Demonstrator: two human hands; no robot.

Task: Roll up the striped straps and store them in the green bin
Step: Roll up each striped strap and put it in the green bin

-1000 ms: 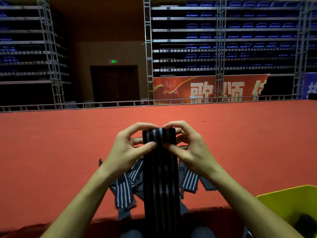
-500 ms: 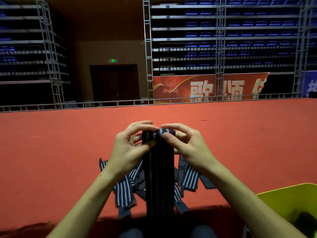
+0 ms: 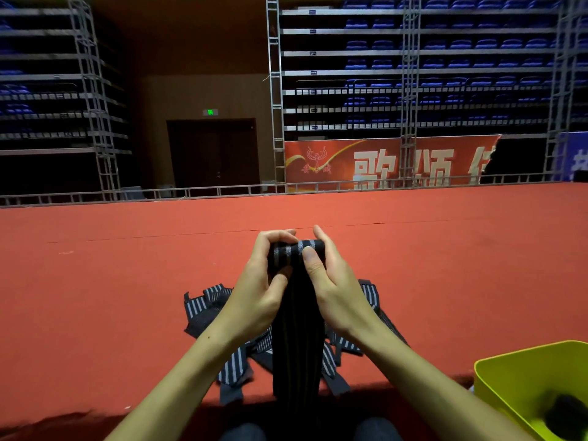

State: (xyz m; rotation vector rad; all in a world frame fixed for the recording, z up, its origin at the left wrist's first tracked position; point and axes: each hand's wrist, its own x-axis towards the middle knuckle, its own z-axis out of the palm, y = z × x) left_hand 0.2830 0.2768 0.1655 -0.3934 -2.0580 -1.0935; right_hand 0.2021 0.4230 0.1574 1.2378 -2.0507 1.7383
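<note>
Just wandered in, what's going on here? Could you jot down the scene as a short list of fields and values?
Activity: a person rolling the top end of a striped strap
Left hand: fingers curled round the strap's top end
Right hand: thumb and fingers pinching the same end
Strap's free length: hangs down toward the person's lap
Waiting pile: loose striped straps on the red carpet, behind the hands
Green bin: lower right, something dark inside, too dim to identify
Background: blue seats, red banner

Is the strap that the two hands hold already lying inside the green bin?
No: the left hand and right hand grip the strap above the red floor, while the green bin sits apart.
</note>
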